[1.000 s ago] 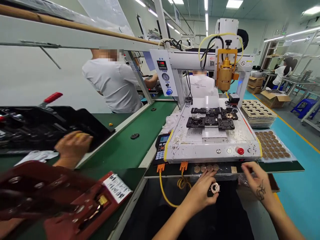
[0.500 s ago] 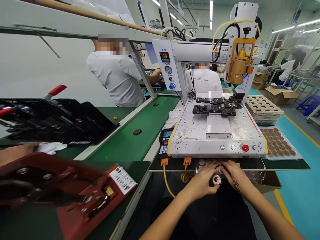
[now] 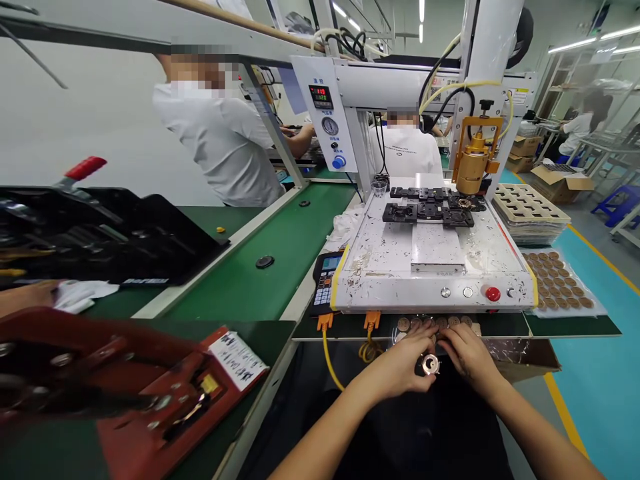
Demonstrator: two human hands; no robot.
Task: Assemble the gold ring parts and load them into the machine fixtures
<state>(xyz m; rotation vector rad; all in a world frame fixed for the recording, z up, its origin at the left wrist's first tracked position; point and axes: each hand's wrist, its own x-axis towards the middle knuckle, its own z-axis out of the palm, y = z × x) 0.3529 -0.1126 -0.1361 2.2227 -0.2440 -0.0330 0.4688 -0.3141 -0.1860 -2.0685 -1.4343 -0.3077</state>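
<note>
My left hand (image 3: 400, 363) is closed, with a shiny round metal ring part (image 3: 431, 364) held between thumb and fingers. Its other fingertips reach the row of brown round discs (image 3: 466, 321) lying along the table's front edge. My right hand (image 3: 467, 352) is beside it, fingers bent and closed at the same row, close to the left fingertips. What the right fingers pinch, if anything, is hidden. Above the hands stands a white bench press machine (image 3: 390, 293) with a gold cylindrical head (image 3: 473, 172) over black fixtures (image 3: 430, 212).
A sheet of brown discs (image 3: 557, 283) and stacked cream trays (image 3: 530, 213) are at the right. A keypad controller (image 3: 327, 283) lies left of the machine. A red hand press (image 3: 190, 407) stands at lower left. A cardboard box (image 3: 530, 360) is under the table edge. Other people sit beyond.
The gold head has come down closer to the black fixtures. My right hand has shifted slightly at the disc row, and more discs show there. The ring stays in my left hand.
</note>
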